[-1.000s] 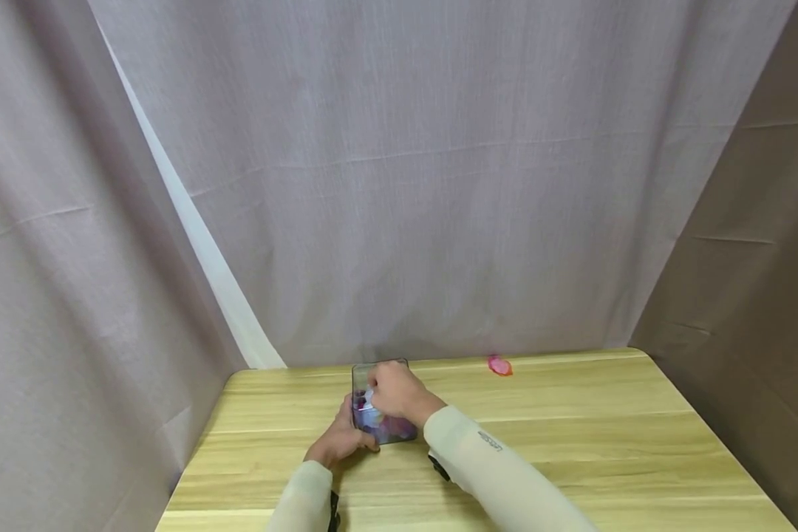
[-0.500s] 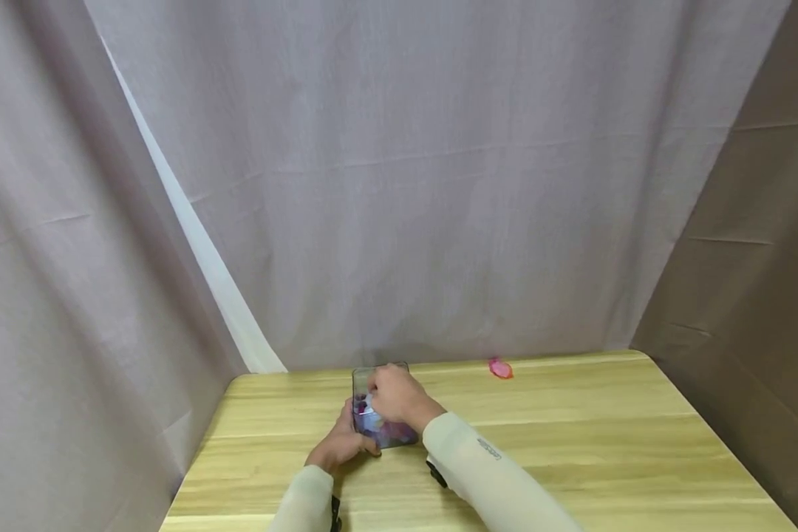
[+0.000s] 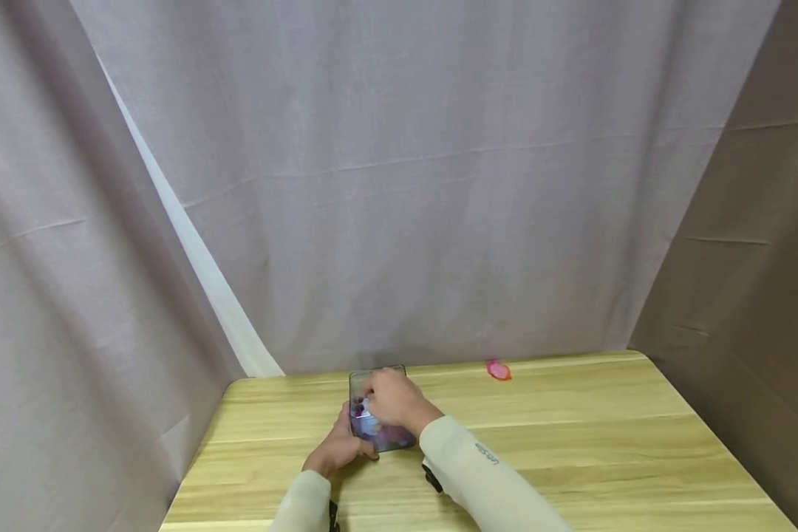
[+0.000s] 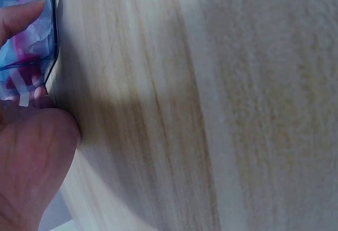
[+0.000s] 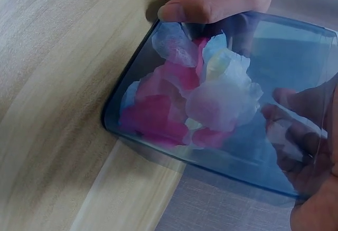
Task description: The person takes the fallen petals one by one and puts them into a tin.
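A see-through bluish box (image 5: 296, 41) stands at the far edge of the wooden table, with pink, white and pale blue flower petals (image 5: 156, 117) heaped at one end. My left hand (image 3: 339, 447) grips the box at its left near corner. In the left wrist view, the thumb (image 4: 31, 17) lies across one side and fingertips (image 4: 39, 96) show at the other. My right hand (image 3: 394, 399) reaches into the box from above, fingers bent. Through the wall in the right wrist view, these fingers pinch a pale petal (image 5: 280, 136), partly hidden behind them.
A pink, red-edged petal (image 3: 498, 370) lies near the table's back edge, right of the box. Grey curtains (image 3: 439, 222) hang close behind and to the left of the wooden table (image 3: 572, 443), with a brownish curtain (image 3: 751, 332) along the right.
The head view has shifted slightly. Both hands keep nearly the same places at the box, and the right hand stays over its opening with fingers bent.
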Demonstrator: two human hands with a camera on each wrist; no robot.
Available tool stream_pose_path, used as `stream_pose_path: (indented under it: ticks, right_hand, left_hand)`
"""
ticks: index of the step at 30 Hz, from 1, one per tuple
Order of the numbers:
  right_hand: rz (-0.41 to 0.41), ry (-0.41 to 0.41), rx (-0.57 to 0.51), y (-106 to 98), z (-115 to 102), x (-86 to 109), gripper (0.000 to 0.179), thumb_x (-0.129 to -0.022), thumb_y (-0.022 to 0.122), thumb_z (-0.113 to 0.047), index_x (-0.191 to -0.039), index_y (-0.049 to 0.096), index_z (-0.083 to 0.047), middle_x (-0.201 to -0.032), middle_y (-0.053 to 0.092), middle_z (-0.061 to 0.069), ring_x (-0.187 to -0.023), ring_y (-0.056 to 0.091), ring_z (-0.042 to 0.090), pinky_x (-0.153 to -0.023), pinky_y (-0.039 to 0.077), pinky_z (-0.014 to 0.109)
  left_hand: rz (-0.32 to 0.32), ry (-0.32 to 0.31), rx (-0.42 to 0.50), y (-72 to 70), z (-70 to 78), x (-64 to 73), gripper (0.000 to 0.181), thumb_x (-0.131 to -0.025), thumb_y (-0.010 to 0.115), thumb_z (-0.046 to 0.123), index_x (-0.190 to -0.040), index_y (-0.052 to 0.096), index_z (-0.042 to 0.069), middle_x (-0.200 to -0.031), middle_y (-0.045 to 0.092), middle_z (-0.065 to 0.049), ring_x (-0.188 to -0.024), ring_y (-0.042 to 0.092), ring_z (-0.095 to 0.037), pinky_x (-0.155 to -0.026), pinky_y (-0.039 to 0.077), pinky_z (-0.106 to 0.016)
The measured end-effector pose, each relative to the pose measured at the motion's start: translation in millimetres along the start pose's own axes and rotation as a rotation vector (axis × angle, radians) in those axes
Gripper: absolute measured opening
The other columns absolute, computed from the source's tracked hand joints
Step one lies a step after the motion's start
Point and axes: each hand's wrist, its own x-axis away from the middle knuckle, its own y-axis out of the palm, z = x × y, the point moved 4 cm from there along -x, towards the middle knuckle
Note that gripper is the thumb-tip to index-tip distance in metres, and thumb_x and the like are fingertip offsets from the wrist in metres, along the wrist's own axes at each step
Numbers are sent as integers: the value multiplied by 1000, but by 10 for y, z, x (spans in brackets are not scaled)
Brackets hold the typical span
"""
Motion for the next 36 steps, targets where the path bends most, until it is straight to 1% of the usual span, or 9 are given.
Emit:
stream_pose_path:
  ticks: [9,13,16,18,21,26,29,32,36]
  right_hand:
    - [47,-59,-20,-6,-19,8,24,-102,60,-15,-108,83,-16,-106,81,-5,-106,70,18,-102,57,39]
    - [90,-86,-83,-50,36,38,27,-107,57,-19,-122,79,-14,-120,79,0,-118,68,22,-112,54,45]
    - [127,-121,-152,-100,101,131,33,-110,56,-28,-135,72,-16,-132,74,1,-126,64,23,-114,53,49]
    - [163,-147,-189,-149,134,256,36,-109,58,-32,-139,70,-18,-137,71,-1,-130,61,22,-114,52,50]
    - [246,-199,-211,-233,172,522,35,-105,65,-33,-136,72,-18,-137,70,-1,-131,61,20,-113,53,50]
    - [377,-288,-216,-331,215,1077,16,-99,74,-20,-114,77,-21,-129,71,-3,-124,62,14,-106,58,42]
    - [423,-310,-201,-354,256,1332,16,-94,76,-11,-105,75,-23,-124,71,-9,-119,63,11,-102,59,38]
    - [437,-275,-209,-336,336,1475,25,-90,77,-4,-107,75,-23,-120,72,-9,-115,64,11,-99,59,38]
    - [427,-145,-217,-243,548,1535,29,-91,77,-2,-110,74,-24,-116,73,-8,-115,65,11,-99,60,39]
  left_hand:
    - [7,-6,-17,-19,1,36,114,-61,83,-2,-159,27,11,-149,50,-19,-128,52,-30,-109,42,-38]
    - [-2,-6,-6,-31,42,16,118,-62,84,-1,-162,24,12,-152,49,-20,-129,52,-31,-116,40,-50]
    - [0,-6,-3,-27,50,1,120,-61,85,-1,-163,23,11,-152,48,-20,-129,52,-32,-121,35,-59]
    - [2,1,-5,-18,44,-7,119,-61,85,-2,-163,24,9,-152,48,-21,-130,52,-34,-122,34,-62]
    - [10,4,1,8,34,-18,120,-59,84,-2,-163,25,7,-155,47,-23,-134,50,-36,-125,31,-64]
    - [-5,22,24,60,28,-25,120,-59,83,-3,-163,24,6,-158,44,-24,-139,47,-38,-128,28,-66]
    - [-21,32,25,77,31,-26,120,-60,83,-4,-163,23,6,-158,44,-25,-139,48,-39,-128,28,-66]
    - [-17,25,32,69,24,-10,120,-60,83,-5,-163,22,8,-158,45,-25,-139,48,-40,-129,26,-68]
    - [-5,14,34,51,1,16,120,-59,83,-5,-163,23,8,-159,44,-24,-141,47,-40,-129,23,-71]
